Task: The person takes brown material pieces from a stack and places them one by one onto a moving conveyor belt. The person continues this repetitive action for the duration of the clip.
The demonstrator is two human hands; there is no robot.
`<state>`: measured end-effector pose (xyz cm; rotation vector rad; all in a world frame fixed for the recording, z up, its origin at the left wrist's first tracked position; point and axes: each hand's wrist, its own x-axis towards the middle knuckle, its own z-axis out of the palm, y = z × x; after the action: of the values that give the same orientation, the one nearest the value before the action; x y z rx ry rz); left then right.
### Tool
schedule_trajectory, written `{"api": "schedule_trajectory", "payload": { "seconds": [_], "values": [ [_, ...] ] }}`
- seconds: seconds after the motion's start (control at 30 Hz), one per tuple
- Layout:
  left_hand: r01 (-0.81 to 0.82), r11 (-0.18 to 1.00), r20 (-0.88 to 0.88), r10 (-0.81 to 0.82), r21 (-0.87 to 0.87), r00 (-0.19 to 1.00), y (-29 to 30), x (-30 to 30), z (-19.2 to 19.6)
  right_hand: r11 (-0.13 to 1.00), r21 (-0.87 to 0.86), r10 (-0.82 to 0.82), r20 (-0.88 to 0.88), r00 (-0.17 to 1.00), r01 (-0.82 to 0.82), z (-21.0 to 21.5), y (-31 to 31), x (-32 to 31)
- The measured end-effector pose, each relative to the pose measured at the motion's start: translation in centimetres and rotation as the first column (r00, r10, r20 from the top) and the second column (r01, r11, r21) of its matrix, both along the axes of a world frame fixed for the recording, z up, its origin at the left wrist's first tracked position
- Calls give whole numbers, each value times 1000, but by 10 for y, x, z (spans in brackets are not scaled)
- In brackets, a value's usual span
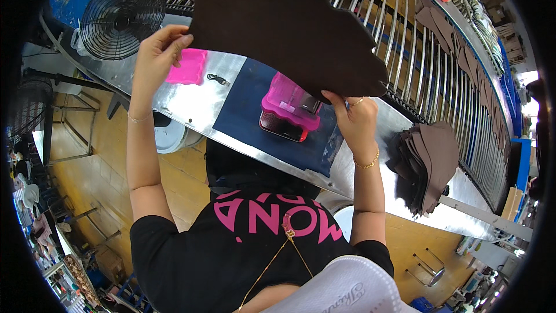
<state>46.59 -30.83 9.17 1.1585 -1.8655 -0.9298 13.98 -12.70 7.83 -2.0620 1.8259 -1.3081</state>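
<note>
A large dark brown sheet piece (pixel 278 23) with a notched, curved outline is held up over the worktable; it looks like leather or a similar flat material. My left hand (pixel 156 55) pinches its left edge between thumb and fingers. At the lower right edge, my right hand (pixel 354 122) grips it with the thumb on the near face, and the other fingers are largely hidden. Below the piece, a pink scalloped tray (pixel 272 104) rests on a dark blue mat (pixel 237 122), overlapping a red-edged phone-like object (pixel 281 127).
A pink plate-like tray (pixel 188 66) and a black coiled cable (pixel 218 79) lie on the metal table (pixel 191 101). A wire-caged fan (pixel 121 17) stands at the left. Stacked brown pieces (pixel 431 156) sit right, beside a rack of metal rods (pixel 425 81) bearing more pieces.
</note>
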Motion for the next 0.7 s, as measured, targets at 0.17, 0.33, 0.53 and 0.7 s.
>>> {"api": "schedule_trajectory", "payload": {
  "seconds": [0.17,0.33,0.53,0.7],
  "values": [
    [142,987,160,-152,71,975,22,-34,-10,996,84,3,-106,994,6,-11,36,-27],
    [332,943,295,-322,15,900,46,-100,8,975,186,-134,67,989,120,-36,88,-50],
    [618,733,418,-486,-283,768,64,-155,19,921,157,-381,177,908,356,-55,166,-83],
    [787,527,438,-654,-321,616,74,-198,14,816,111,-575,259,776,567,-3,202,-111]
  ]
}}
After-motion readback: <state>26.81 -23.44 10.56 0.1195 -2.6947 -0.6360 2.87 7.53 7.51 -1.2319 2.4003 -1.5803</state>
